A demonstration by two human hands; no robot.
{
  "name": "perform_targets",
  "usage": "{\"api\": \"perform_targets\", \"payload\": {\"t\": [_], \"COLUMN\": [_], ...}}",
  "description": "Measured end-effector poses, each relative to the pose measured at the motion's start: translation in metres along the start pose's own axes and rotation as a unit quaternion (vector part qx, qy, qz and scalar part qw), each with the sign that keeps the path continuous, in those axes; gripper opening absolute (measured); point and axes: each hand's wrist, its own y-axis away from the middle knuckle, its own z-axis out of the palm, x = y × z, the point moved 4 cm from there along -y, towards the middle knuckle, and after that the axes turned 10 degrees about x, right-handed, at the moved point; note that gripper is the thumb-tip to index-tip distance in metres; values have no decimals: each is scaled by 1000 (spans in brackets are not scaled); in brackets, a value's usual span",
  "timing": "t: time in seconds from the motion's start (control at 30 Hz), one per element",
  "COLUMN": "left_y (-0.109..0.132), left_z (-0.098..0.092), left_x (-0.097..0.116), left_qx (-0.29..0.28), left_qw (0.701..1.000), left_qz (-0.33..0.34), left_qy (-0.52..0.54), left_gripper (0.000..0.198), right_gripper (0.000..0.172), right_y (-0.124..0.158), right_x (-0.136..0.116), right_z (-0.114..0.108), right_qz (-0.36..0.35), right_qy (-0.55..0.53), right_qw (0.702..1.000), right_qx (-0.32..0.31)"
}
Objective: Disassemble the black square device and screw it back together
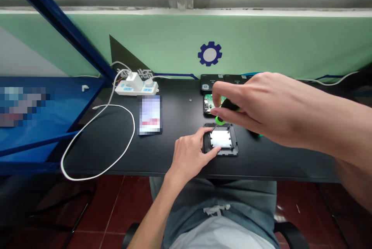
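A black square casing (235, 150) with a bright metal plate (221, 139) inside lies flat on the black table (174, 163). My left hand (192, 150) grips its left side, with thumb and fingers on the frame. Above it, my right hand (247, 105) is closed around a black and green screwdriver (220, 120), whose shaft slants down to the casing's upper left corner. Behind the casing sits a black case with a green circuit board (208, 103), partly hidden by my right hand.
Black boxes (212, 80) stand along the green partition (168, 43). A white power strip (123, 88), a looped white cable (134, 125) and a blurred phone-like item (150, 115) lie left. Tiny parts (190, 100) sit mid-table. Something black and green lies under my right wrist.
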Motion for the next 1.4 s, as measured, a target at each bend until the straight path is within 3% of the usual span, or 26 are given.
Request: {"api": "perform_targets", "payload": {"t": [0.07,0.2,0.33,0.43,0.6,0.73,0.87,1.0,1.13,1.27,1.4], "left_y": [0,0,0,0,0,0,1,0,-1,0,0], "left_z": [0,0,0,0,1,1,0,-1,-1,-1,0], "left_x": [0,0,1,0,-1,0,1,2,2,1,-1], "left_qx": [1,-3,-2,-1,-2,-10,-11,-7,-2,-4,-1], "left_qw": [1000,1000,1000,1000,1000,1000,1000,1000,999,999,999], "left_qz": [0,-2,-2,-1,-4,-12,-19,-19,-27,-28,-25], "left_qy": [-1,2,0,-2,4,8,11,11,16,19,25], "left_gripper": [50,51,50,50,52,57,57,56,55,54,52], "right_gripper": [44,25,33,18,33,21,37,23,38,24,35], "right_y": [-1,-5,-5,-2,-2,-1,-1,0,-1,-1,-2], "right_x": [0,-3,0,-3,0,-1,0,-3,0,-3,0], "right_z": [-1,1,0,1,0,2,-1,1,0,0,-2], "right_qz": [12,2,36,15,24,4,33,13,35,-5,36], "right_qy": [29,-33,-13,-44,36,-33,-10,-65,6,-28,35], "right_qw": [999,999,999,999,999,999,999,998,999,999,998], "right_qx": [8,-9,16,-4,7,-13,16,-4,17,-32,-29]}}
